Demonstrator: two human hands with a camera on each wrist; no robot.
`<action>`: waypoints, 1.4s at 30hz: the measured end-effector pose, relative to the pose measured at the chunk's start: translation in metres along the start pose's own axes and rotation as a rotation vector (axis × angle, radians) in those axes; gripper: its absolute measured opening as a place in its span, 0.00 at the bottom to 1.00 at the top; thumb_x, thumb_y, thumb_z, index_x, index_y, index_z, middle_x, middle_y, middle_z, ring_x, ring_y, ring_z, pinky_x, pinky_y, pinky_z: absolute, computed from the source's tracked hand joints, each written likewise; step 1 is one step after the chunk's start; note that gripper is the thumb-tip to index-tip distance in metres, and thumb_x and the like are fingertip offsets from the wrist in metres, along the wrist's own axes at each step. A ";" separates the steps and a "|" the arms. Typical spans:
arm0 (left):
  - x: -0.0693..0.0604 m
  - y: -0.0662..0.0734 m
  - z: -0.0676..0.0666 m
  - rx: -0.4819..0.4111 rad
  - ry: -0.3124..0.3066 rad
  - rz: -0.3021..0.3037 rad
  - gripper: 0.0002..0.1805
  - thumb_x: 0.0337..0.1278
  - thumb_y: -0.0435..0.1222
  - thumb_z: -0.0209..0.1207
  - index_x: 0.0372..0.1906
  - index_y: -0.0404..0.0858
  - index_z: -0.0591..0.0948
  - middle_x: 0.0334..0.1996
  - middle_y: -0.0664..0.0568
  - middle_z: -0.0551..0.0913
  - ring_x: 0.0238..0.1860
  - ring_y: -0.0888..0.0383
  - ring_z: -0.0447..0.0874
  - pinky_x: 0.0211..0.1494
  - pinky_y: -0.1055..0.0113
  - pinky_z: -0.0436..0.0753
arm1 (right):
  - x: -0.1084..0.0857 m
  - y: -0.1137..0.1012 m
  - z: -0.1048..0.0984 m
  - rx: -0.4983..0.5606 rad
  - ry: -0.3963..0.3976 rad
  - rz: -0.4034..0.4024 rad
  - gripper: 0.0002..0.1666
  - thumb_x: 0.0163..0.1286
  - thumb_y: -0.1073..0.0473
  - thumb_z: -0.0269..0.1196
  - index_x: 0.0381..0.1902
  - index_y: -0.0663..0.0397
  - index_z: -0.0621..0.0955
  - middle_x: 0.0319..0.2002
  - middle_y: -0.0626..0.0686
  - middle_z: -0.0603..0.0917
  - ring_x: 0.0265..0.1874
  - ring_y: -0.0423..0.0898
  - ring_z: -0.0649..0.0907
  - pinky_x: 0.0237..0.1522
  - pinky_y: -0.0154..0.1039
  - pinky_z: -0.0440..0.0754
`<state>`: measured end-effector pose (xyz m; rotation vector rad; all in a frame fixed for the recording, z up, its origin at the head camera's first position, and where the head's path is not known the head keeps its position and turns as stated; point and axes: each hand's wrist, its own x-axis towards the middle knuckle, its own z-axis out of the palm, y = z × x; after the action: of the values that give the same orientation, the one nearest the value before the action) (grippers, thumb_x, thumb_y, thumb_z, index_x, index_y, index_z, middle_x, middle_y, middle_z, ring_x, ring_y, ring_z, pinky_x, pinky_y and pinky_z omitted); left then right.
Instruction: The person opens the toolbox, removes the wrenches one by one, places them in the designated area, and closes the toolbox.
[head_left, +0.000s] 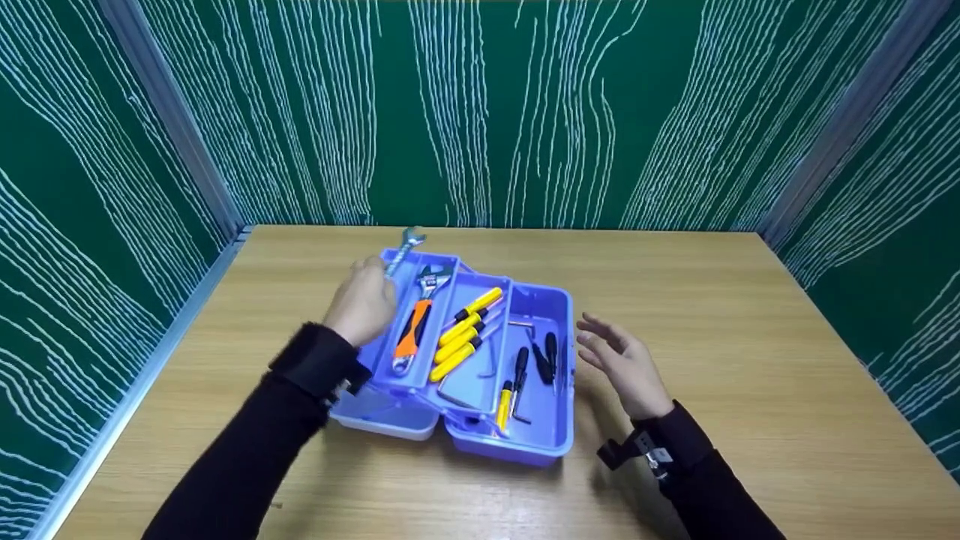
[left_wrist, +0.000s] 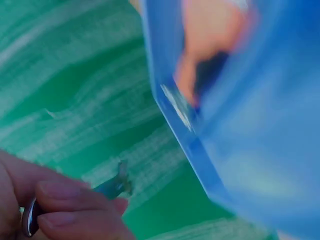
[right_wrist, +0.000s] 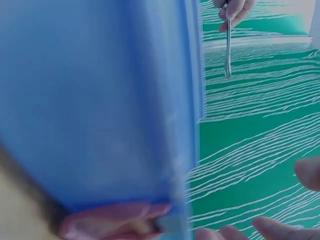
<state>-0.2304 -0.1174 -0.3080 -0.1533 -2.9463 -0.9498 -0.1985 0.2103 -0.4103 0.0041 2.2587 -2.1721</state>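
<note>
My left hand grips a silver wrench over the left tray of the purple toolbox. The wrench's open end points up and away, past the tray's far edge; the left wrist view shows its other end poking out of the curled fingers. In that left tray lies an orange-and-black adjustable wrench. Several yellow-handled screwdrivers lie in the middle tray. My right hand hovers just off the toolbox's right wall, holding nothing, its fingers loosely spread.
Small black-handled screwdrivers, a yellow-handled one and hex keys lie in the right, deeper compartment. The toolbox stands unfolded on a wooden table. Green walls with white wavy lines enclose the table's back and sides.
</note>
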 end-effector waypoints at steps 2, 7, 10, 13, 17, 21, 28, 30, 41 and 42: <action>-0.009 0.007 0.012 -0.100 0.045 0.036 0.19 0.70 0.31 0.44 0.60 0.25 0.69 0.47 0.37 0.73 0.39 0.47 0.74 0.43 0.55 0.79 | -0.002 -0.005 0.004 0.036 0.004 -0.036 0.26 0.75 0.64 0.52 0.68 0.68 0.67 0.65 0.67 0.72 0.59 0.46 0.79 0.63 0.42 0.77; -0.033 0.022 0.046 -0.291 0.134 0.200 0.16 0.69 0.28 0.46 0.58 0.27 0.72 0.46 0.38 0.73 0.34 0.51 0.71 0.36 0.61 0.77 | -0.009 -0.016 0.018 0.058 -0.019 -0.104 0.22 0.75 0.65 0.52 0.63 0.68 0.72 0.61 0.64 0.77 0.52 0.41 0.83 0.62 0.43 0.79; -0.046 0.029 0.066 -0.309 0.164 0.286 0.17 0.67 0.27 0.48 0.58 0.28 0.72 0.44 0.39 0.74 0.35 0.52 0.72 0.38 0.60 0.78 | -0.012 -0.021 0.028 0.047 -0.053 -0.109 0.20 0.75 0.65 0.52 0.61 0.68 0.74 0.60 0.64 0.78 0.52 0.43 0.83 0.60 0.42 0.80; -0.057 0.034 0.084 -0.285 0.168 0.344 0.17 0.66 0.27 0.49 0.58 0.27 0.73 0.43 0.41 0.75 0.37 0.52 0.73 0.40 0.60 0.80 | -0.013 -0.023 0.038 0.046 -0.098 -0.098 0.20 0.75 0.64 0.53 0.60 0.69 0.75 0.58 0.66 0.79 0.50 0.44 0.84 0.56 0.38 0.82; -0.065 0.040 0.103 -0.258 0.146 0.371 0.18 0.68 0.28 0.49 0.60 0.28 0.73 0.42 0.42 0.74 0.35 0.54 0.72 0.37 0.62 0.79 | -0.014 -0.022 0.050 0.050 -0.176 -0.084 0.21 0.75 0.62 0.54 0.59 0.72 0.73 0.54 0.67 0.81 0.46 0.44 0.86 0.53 0.38 0.84; -0.072 0.043 0.121 -0.239 0.182 0.421 0.18 0.68 0.27 0.49 0.59 0.28 0.73 0.43 0.42 0.74 0.35 0.53 0.74 0.39 0.63 0.80 | -0.015 -0.018 0.061 0.095 -0.228 -0.066 0.21 0.74 0.64 0.54 0.57 0.77 0.72 0.45 0.60 0.84 0.41 0.43 0.86 0.50 0.36 0.85; -0.080 0.052 0.140 -0.279 0.182 0.408 0.17 0.71 0.29 0.47 0.60 0.31 0.71 0.49 0.42 0.74 0.43 0.53 0.76 0.48 0.63 0.82 | -0.017 -0.018 0.073 0.097 -0.153 -0.066 0.07 0.72 0.66 0.57 0.38 0.68 0.77 0.33 0.49 0.84 0.34 0.40 0.84 0.40 0.32 0.85; -0.080 0.053 0.143 -0.302 0.181 0.399 0.16 0.71 0.29 0.47 0.60 0.32 0.70 0.49 0.42 0.74 0.44 0.53 0.76 0.50 0.63 0.82 | -0.017 -0.017 0.074 0.097 -0.142 -0.070 0.07 0.72 0.65 0.57 0.34 0.65 0.76 0.31 0.48 0.84 0.34 0.40 0.84 0.39 0.32 0.85; -0.077 0.047 0.136 -0.363 0.050 0.416 0.21 0.69 0.33 0.52 0.64 0.32 0.69 0.42 0.48 0.76 0.35 0.57 0.76 0.39 0.70 0.79 | -0.017 -0.021 0.058 0.113 -0.152 -0.016 0.11 0.73 0.65 0.54 0.27 0.56 0.74 0.29 0.47 0.84 0.30 0.38 0.84 0.34 0.30 0.84; -0.077 0.045 0.134 -0.374 0.036 0.422 0.22 0.69 0.33 0.53 0.64 0.31 0.68 0.40 0.49 0.76 0.32 0.59 0.76 0.37 0.72 0.78 | -0.017 -0.022 0.055 0.114 -0.150 -0.011 0.12 0.73 0.65 0.54 0.27 0.55 0.74 0.29 0.47 0.85 0.30 0.39 0.84 0.34 0.30 0.83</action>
<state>-0.1505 -0.0090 -0.3960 -0.7237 -2.5112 -1.3847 -0.1819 0.1543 -0.3907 -0.1658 2.0594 -2.2212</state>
